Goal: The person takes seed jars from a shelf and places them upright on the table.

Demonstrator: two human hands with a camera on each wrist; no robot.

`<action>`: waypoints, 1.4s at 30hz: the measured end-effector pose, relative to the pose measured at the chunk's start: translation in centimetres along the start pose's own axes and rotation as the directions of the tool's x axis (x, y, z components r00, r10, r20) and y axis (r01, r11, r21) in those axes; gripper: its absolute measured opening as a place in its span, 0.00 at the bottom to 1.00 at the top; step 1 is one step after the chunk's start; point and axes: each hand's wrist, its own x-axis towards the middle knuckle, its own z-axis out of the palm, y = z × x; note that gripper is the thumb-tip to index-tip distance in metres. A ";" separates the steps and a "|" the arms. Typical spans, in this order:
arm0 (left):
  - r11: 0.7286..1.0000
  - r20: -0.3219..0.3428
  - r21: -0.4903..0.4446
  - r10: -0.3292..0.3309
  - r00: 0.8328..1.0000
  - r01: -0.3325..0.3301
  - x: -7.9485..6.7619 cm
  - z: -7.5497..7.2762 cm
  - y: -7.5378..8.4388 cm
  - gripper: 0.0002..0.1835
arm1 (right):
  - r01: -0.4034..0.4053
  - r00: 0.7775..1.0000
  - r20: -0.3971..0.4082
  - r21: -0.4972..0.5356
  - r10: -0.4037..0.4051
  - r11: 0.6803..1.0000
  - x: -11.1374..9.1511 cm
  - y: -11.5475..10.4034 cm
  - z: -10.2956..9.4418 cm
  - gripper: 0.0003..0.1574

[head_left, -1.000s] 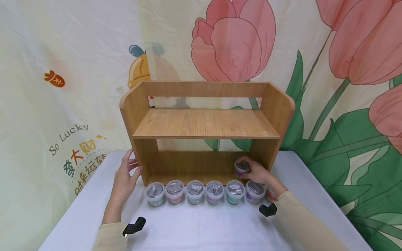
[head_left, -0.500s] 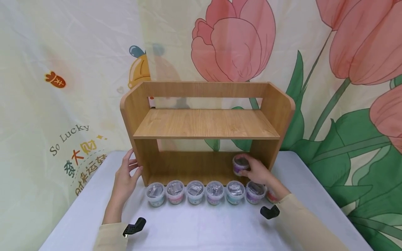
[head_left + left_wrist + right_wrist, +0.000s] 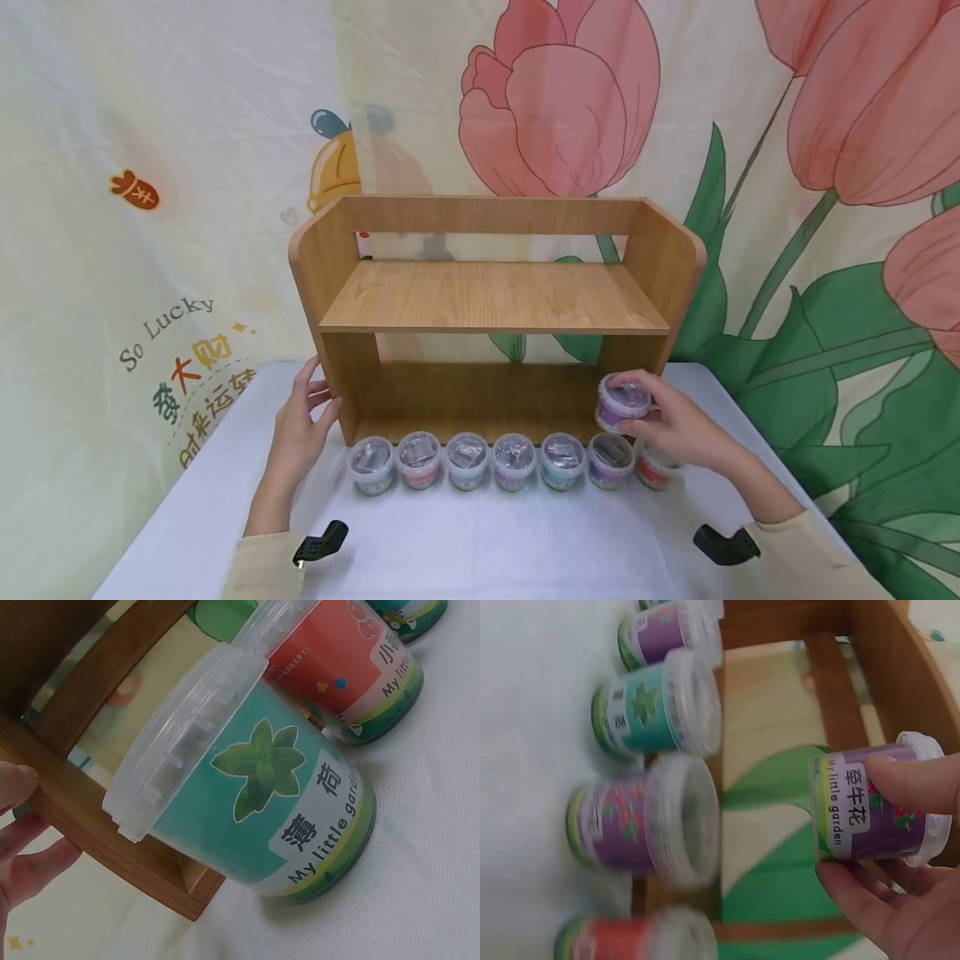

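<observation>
My right hand (image 3: 678, 421) pinches a small clear-lidded plastic cup (image 3: 877, 799) with a purple "My little garden" label, thumb on one side and fingers on the other. In the head view this cup (image 3: 622, 402) is held up at the right front of the wooden shelf unit (image 3: 495, 296), above the row. My left hand (image 3: 300, 425) rests against the unit's left side panel with fingers extended; its fingertips (image 3: 64, 855) lie by the panel's edge in the left wrist view. Nearest to it stands a teal mint-leaf cup (image 3: 255, 780).
Several lidded cups stand in a row before the shelf, from a teal cup (image 3: 371, 467) at the left to a red cup (image 3: 657, 468) at the right, partly behind my right hand. They stand on a white cloth (image 3: 480, 542). A printed curtain (image 3: 187, 100) hangs behind.
My right hand has drawn the purple cup from inside the lower shelf's right end toward the right and front. More of the red cup shows. My left hand stays put.
</observation>
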 end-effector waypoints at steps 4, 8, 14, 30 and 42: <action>1.000 0.001 0.000 0.002 1.000 -0.002 0.0 -0.1 0.0 0.53 | 0.021 1.000 -0.015 -0.050 -0.022 0.999 -2.2 0.4 -2.1 0.34; 1.000 0.002 0.002 0.002 1.000 -0.002 -0.1 -0.1 0.0 0.52 | 0.040 0.997 -0.062 -0.111 -0.047 0.993 -4.0 1.8 -3.8 0.34; 1.000 0.006 -0.003 -0.009 1.000 0.009 0.0 0.0 0.1 0.52 | 0.083 0.990 -0.104 -0.096 -0.093 0.992 -5.8 4.3 -5.2 0.36; 1.000 0.008 -0.003 -0.004 1.000 0.004 0.0 0.0 0.0 0.52 | -0.034 0.992 -0.120 -0.011 0.033 0.999 -8.2 10.5 -5.9 0.35; 1.000 0.004 -0.010 0.005 1.000 -0.005 0.1 0.1 -0.1 0.52 | -0.022 0.995 -0.095 0.040 0.026 0.999 -9.5 13.7 -4.0 0.35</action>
